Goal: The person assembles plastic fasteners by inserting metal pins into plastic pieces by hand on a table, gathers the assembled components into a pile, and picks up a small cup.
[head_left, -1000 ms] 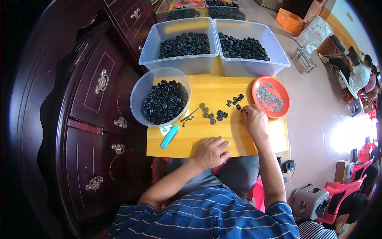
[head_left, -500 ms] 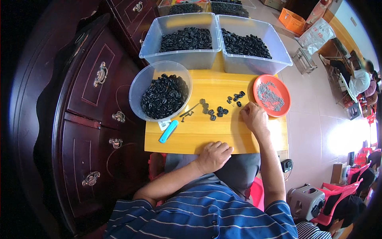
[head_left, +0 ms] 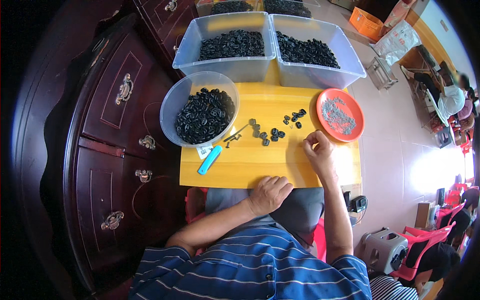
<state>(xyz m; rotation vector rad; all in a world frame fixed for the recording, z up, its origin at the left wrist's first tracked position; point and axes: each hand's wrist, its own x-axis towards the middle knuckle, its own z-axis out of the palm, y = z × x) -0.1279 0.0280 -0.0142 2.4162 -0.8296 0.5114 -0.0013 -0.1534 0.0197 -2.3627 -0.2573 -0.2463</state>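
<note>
Curling, red plate (head_left: pixel 358 117) just beyond, the right hand (head_left: pixel 322 154) hides any grip; equally unclear, the resting left hand (head_left: pixel 270 194).

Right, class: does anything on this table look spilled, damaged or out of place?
Nothing looks clearly spilled or damaged. Slightly odd: loose black oval pieces lie scattered on the yellow tabletop, outside the round clear tub holding similar ones.
</note>
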